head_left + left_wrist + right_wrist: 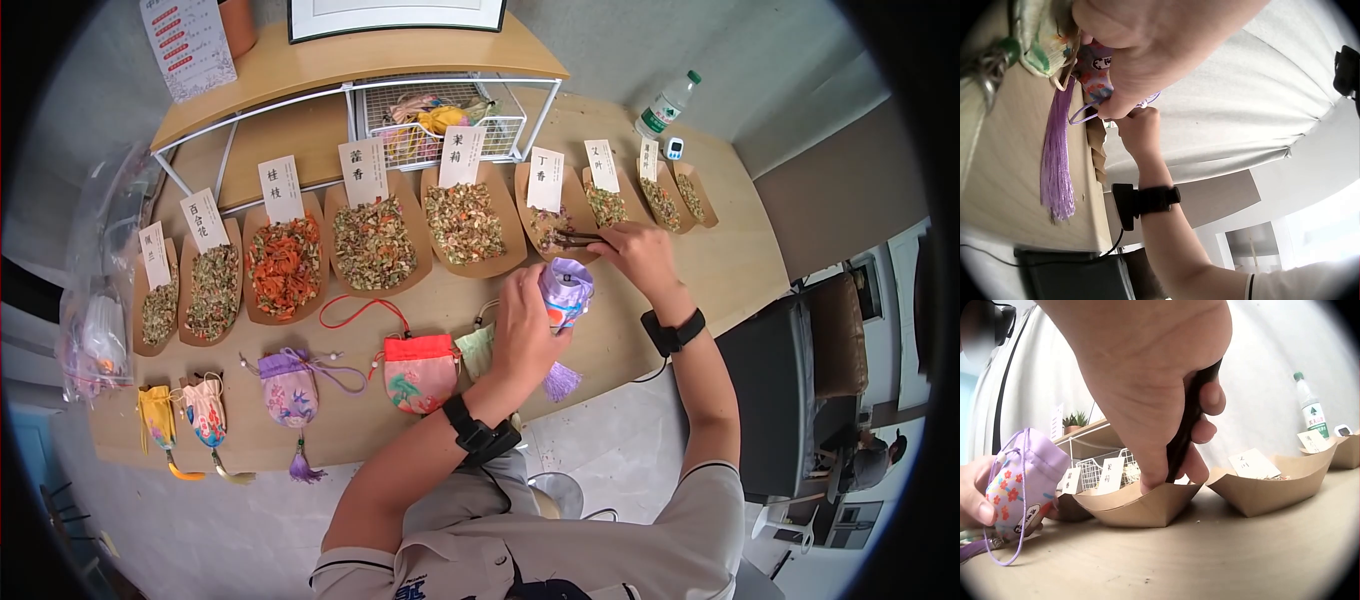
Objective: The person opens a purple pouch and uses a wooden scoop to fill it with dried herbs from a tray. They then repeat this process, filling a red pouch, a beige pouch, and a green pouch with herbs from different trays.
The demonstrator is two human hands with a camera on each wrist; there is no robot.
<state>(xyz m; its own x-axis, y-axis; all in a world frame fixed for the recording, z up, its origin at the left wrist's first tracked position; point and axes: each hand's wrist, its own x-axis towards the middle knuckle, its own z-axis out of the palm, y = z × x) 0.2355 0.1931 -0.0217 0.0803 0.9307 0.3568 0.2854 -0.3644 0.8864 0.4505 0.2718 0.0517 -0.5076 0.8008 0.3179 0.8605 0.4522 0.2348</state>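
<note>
My left hand grips a lilac drawstring pouch, its mouth open and facing up. Flowers and a purple cord show on the pouch in the right wrist view, and a purple tassel hangs below it in the left wrist view. My right hand holds dark tongs, whose tips reach into the paper tray of dried herbs with an upright label card. Between the tips, cannot tell whether any herbs are caught. The pouch sits just in front of this tray.
Several more paper trays of dried herbs with cards curve along the table, among them one of orange pieces. Nearer lie a red-topped pouch, a purple pouch and a yellow pouch. A water bottle stands at the back right.
</note>
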